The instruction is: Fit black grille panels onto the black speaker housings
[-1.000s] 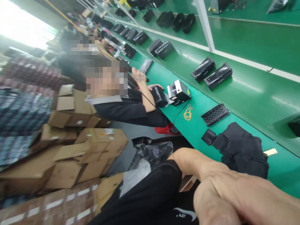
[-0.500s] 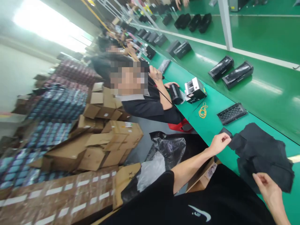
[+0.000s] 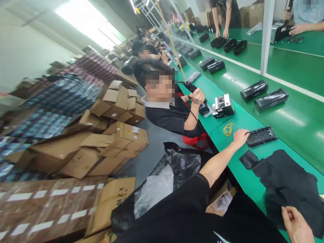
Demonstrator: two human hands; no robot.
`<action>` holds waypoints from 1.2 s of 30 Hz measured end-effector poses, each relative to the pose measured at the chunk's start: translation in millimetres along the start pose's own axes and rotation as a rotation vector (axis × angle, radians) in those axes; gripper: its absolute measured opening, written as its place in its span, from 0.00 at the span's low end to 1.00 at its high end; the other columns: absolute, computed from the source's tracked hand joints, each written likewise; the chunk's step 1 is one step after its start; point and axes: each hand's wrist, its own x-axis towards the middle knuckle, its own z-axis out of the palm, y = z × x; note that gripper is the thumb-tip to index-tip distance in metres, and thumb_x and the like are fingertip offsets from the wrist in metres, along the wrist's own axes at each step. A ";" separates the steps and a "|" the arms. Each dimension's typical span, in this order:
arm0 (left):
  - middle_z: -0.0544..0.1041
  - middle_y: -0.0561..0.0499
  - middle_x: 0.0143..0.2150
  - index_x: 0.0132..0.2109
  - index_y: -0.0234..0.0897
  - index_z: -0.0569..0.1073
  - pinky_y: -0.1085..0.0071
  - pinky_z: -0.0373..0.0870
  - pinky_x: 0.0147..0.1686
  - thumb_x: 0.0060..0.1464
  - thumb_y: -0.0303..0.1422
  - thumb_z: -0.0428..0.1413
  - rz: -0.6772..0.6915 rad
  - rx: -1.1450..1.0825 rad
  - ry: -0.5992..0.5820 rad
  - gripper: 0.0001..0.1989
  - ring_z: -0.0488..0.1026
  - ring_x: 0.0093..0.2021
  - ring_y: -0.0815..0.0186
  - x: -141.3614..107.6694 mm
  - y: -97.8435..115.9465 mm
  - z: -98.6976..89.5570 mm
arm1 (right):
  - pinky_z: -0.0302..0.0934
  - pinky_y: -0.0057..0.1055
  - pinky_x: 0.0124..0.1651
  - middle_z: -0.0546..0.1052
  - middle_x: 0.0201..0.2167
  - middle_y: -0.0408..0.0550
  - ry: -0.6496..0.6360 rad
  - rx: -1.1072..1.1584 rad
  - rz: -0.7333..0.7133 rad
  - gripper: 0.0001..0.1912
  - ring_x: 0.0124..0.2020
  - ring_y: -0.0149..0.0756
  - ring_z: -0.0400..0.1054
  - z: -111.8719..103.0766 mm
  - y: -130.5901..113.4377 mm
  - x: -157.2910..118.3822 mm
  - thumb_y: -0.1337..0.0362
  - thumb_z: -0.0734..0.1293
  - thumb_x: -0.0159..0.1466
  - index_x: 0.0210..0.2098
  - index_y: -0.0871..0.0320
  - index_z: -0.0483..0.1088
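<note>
My left hand [image 3: 241,138] is at the near left end of a black perforated panel [image 3: 262,136] lying on the green table, its fingers closed on the panel's edge. My right hand [image 3: 296,224] is over the black cloth sheets [image 3: 291,182] at the lower right, fingers curled with thumb and fingertips close together; whether it holds anything is too small to tell. A small black folded piece [image 3: 249,159] sits between the panel and the sheets.
A person [image 3: 169,111] sits to the left holding a dark cylinder. A boxy white-and-black device [image 3: 223,106] and a yellow cord [image 3: 228,128] lie beyond my left hand. Black cylindrical housings [image 3: 271,99] rest on the green line. Cartons [image 3: 131,138] stand at left.
My left hand has moved from beside the small black piece to the perforated panel. The view has shifted, and the seated person's raised hand has changed position.
</note>
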 end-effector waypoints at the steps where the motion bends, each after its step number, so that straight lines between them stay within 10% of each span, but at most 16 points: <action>1: 0.81 0.46 0.43 0.40 0.40 0.82 0.58 0.75 0.55 0.65 0.37 0.62 0.035 -0.024 0.003 0.07 0.78 0.48 0.58 2.3 -2.1 -4.3 | 0.66 0.40 0.35 0.81 0.35 0.51 0.063 0.040 -0.038 0.25 0.34 0.50 0.76 -3.4 -3.2 -8.1 0.33 0.67 0.50 0.31 0.47 0.76; 4: 0.82 0.44 0.46 0.43 0.39 0.83 0.60 0.75 0.57 0.68 0.37 0.59 0.136 -0.114 0.023 0.10 0.78 0.49 0.60 -1.9 -2.8 -17.7 | 0.64 0.38 0.32 0.82 0.39 0.52 0.270 0.217 -0.066 0.25 0.31 0.45 0.72 -17.9 -17.7 -39.9 0.34 0.69 0.51 0.29 0.50 0.71; 7: 0.82 0.44 0.47 0.46 0.39 0.84 0.64 0.76 0.54 0.68 0.39 0.60 0.239 -0.222 -0.028 0.11 0.79 0.47 0.63 -21.2 13.6 -13.2 | 0.55 0.33 0.24 0.72 0.22 0.40 0.405 0.544 0.040 0.23 0.21 0.36 0.60 -38.4 -32.9 -66.5 0.38 0.73 0.55 0.31 0.48 0.65; 10: 0.84 0.45 0.46 0.47 0.40 0.85 0.66 0.75 0.54 0.67 0.42 0.61 0.404 -0.388 -0.227 0.12 0.80 0.47 0.63 -51.0 48.5 20.4 | 0.46 0.31 0.19 0.64 0.17 0.32 0.495 0.770 0.155 0.23 0.16 0.32 0.50 -59.9 -42.6 -75.6 0.42 0.77 0.55 0.36 0.47 0.65; 13: 0.84 0.44 0.47 0.46 0.39 0.85 0.67 0.75 0.55 0.67 0.39 0.60 0.491 -0.453 -0.525 0.11 0.81 0.48 0.63 -75.1 87.1 64.8 | 0.58 0.30 0.23 0.75 0.25 0.37 0.551 0.831 0.145 0.24 0.21 0.34 0.63 -76.7 -47.3 -73.4 0.46 0.80 0.52 0.40 0.49 0.70; 16: 0.84 0.43 0.49 0.47 0.39 0.85 0.63 0.73 0.61 0.64 0.34 0.62 0.473 -0.336 -0.703 0.09 0.79 0.52 0.59 -87.8 116.0 88.1 | 0.70 0.32 0.37 0.81 0.36 0.44 0.502 0.860 0.092 0.25 0.35 0.39 0.75 -87.6 -48.3 -73.6 0.48 0.82 0.52 0.43 0.51 0.76; 21: 0.75 0.41 0.67 0.65 0.42 0.76 0.52 0.64 0.70 0.60 0.36 0.64 0.410 -0.457 -0.755 0.26 0.67 0.69 0.51 -105.7 156.6 73.3 | 0.71 0.30 0.44 0.83 0.40 0.45 0.344 0.927 0.085 0.23 0.39 0.38 0.76 -97.2 -51.2 -76.9 0.50 0.83 0.52 0.43 0.52 0.80; 27: 0.82 0.51 0.42 0.47 0.37 0.82 0.67 0.74 0.49 0.47 0.46 0.74 0.119 -0.915 -1.492 0.24 0.78 0.44 0.63 -123.3 187.2 68.4 | 0.71 0.33 0.41 0.82 0.34 0.47 0.135 0.950 0.038 0.27 0.35 0.41 0.75 -102.9 -61.7 -55.8 0.47 0.86 0.43 0.37 0.52 0.82; 32: 0.80 0.53 0.34 0.37 0.34 0.81 0.69 0.70 0.40 0.39 0.50 0.77 -0.217 -1.015 -1.293 0.27 0.73 0.34 0.70 -122.7 169.6 65.0 | 0.69 0.33 0.39 0.82 0.35 0.51 -0.084 0.877 0.122 0.28 0.35 0.41 0.74 -103.5 -48.5 -49.4 0.48 0.86 0.43 0.37 0.57 0.82; 36: 0.79 0.53 0.33 0.36 0.33 0.81 0.71 0.67 0.38 0.41 0.48 0.76 -0.236 -0.935 -1.141 0.24 0.71 0.33 0.71 -118.2 155.0 61.6 | 0.72 0.39 0.47 0.83 0.42 0.52 0.039 0.999 0.125 0.27 0.44 0.49 0.77 -97.0 -37.3 -50.3 0.48 0.85 0.44 0.38 0.55 0.81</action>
